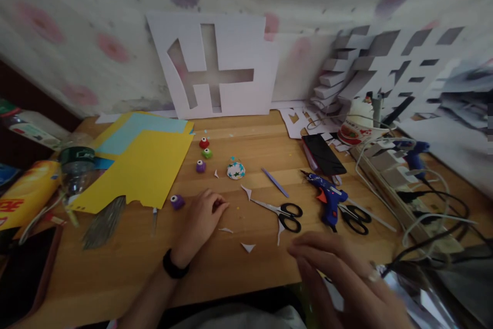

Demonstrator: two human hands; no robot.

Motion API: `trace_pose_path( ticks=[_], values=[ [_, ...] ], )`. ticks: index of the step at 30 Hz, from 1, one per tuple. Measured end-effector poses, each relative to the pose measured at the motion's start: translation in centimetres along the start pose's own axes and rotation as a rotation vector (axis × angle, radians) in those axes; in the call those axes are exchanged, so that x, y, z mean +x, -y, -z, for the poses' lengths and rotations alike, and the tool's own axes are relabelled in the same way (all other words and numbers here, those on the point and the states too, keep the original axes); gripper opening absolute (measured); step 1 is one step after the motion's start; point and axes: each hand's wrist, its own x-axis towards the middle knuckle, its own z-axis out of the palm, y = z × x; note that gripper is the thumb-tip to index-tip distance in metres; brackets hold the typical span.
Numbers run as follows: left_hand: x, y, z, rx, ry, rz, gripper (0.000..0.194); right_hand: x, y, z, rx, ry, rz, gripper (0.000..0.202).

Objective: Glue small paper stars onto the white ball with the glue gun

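My left hand (204, 218), with a black band on the wrist, rests on the table. Its fingers are curled, thumb and forefinger close together; anything between them is hidden or too small to see. My right hand (339, 270) is raised near the front edge, slightly blurred, fingers stretched out and no object visible in it. Small scissors (279, 210) with black handles lie between the hands. Around them are white paper scraps (248, 248). Behind lie a round white piece with teal stars (235, 170) and a lilac stick (275, 182). A purple craft punch (177, 201) sits beside my left hand.
Yellow card sheets (150, 165) and a bottle (77, 165) occupy the left. Right of centre are a blue glue gun (327, 198), more scissors (354, 218) and a black phone (324, 154). A cabled power strip (404, 200) stands beyond. Cut-out white card (239, 46) leans at the back.
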Motion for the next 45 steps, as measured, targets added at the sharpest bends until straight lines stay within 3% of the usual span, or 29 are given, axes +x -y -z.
trace_pose_path(
  ticks=[3,6,11,16,21,31,38,45],
  values=[
    [0.1,0.1,0.1,-0.066,-0.018,0.014,0.016,1.4,-1.1,-1.8,-0.016,0.083,0.036,0.017],
    [0.5,-0.2,0.4,-0.23,-0.034,0.099,0.019,2.1,-2.7,-3.9,0.021,0.143,-0.067,0.015],
    [1.7,-2.4,0.2,-0.685,0.04,0.298,0.032,4.1,-4.8,-9.3,0.32,0.045,-0.311,0.017],
    [2.2,-3.5,-1.6,-0.924,0.053,0.32,0.036,5.5,-6.0,-12.8,0.562,0.058,-0.454,0.022],
    [2.1,-2.9,-2.9,-1.011,0.079,0.355,0.037,5.4,-6.4,-12.2,0.472,0.046,-0.367,0.018],
    [2.5,-4.0,-2.8,-1.124,0.112,0.415,0.04,5.7,-6.6,-11.3,0.501,0.053,-0.326,0.019],
    [2.3,-5.0,-2.2,-1.285,0.149,0.496,0.041,5.2,-7.2,-11.6,0.478,0.042,-0.329,0.017],
    [2.3,-5.0,-2.0,-1.306,0.15,0.529,0.037,5.3,-7.2,-11.9,0.438,0.002,-0.299,0.014]
  ],
)
